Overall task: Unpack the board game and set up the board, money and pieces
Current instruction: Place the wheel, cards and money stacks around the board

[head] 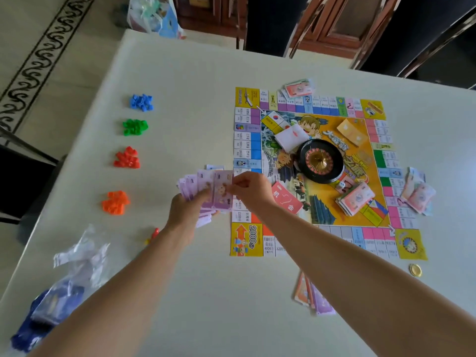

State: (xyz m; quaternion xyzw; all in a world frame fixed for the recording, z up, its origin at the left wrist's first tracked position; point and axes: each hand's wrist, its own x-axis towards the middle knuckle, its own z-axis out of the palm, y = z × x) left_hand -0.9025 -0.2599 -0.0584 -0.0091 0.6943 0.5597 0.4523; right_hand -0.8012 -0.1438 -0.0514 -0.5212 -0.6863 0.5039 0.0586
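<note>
The pale table (pixel 195 99) bears a game board (pixel 246 239). The left hand (pixel 185 210) grips fanned purple notes (pixel 197 182); the right hand (pixel 251 188) pinches the top one.

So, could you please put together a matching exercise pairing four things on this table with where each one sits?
Things
1. roulette wheel
2. purple notes
3. gold coin
4. blue pieces

Places
A. fanned in the left hand, pinched by the right hand
B. on the table, just off the near right corner of the board
C. on the middle of the board
D. farthest pile on the table, left of the board

Pairs: 1-C, 2-A, 3-B, 4-D
</note>
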